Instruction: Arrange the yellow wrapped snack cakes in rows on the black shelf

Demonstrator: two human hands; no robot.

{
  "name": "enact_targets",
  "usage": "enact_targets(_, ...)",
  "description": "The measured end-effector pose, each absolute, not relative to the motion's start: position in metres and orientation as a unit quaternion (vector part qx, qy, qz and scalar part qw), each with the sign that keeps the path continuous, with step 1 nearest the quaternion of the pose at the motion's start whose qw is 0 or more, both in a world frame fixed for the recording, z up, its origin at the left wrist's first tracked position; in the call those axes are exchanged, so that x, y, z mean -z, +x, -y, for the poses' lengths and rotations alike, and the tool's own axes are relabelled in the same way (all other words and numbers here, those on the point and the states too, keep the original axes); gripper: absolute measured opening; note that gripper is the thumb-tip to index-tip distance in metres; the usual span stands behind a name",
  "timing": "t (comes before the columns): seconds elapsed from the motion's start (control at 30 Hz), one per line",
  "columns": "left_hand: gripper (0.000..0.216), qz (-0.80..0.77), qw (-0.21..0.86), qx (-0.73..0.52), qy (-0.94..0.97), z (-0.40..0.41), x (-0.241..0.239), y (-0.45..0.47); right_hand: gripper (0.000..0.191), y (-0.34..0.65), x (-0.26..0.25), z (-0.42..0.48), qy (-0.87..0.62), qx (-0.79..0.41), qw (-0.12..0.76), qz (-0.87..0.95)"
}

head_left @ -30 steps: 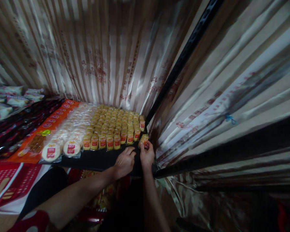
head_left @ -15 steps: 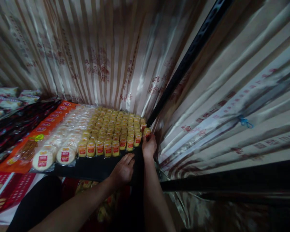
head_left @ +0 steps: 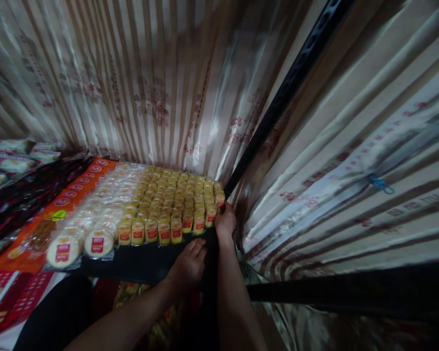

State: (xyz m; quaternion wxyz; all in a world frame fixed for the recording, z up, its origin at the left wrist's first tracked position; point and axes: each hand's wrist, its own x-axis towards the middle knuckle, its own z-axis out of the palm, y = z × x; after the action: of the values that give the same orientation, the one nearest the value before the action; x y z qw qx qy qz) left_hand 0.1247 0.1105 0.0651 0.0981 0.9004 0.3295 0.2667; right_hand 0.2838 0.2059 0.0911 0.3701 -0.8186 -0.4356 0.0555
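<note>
Small yellow wrapped cakes (head_left: 175, 202) with red labels stand upright in several tight rows on a black shelf (head_left: 131, 261). My right hand (head_left: 225, 222) reaches to the right end of these rows, by the dark post. Its fingers are curled in against a wrapped cake (head_left: 219, 194) there, and the fingertips are partly hidden. Lower and to the left, my left hand (head_left: 190, 261) lies on the shelf's front edge with loosely bent fingers and nothing visible in it. Its fingertips are a little apart from the front row.
Left of the cakes lie white round packs (head_left: 98, 243), an orange snack package (head_left: 68, 187), dark packages (head_left: 29, 192) and white packets (head_left: 14, 163). A black perforated post (head_left: 285, 97) slants up at the right corner. Pleated printed sheeting (head_left: 161, 87) hangs behind. Yellow packs (head_left: 128, 295) show below the shelf.
The yellow cake held up in my right hand has gone in among the row's right end, the fingers still against it. My left hand stays at the shelf edge. The view has tipped slightly up.
</note>
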Motion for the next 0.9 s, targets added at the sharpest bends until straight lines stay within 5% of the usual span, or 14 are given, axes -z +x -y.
enact_targets(0.9,0.035,-0.325,0.092,-0.284,0.897,-0.111,-0.064,0.126,0.042,0.28,-0.073,-0.216,-0.77,-0.06,0.488,0.407)
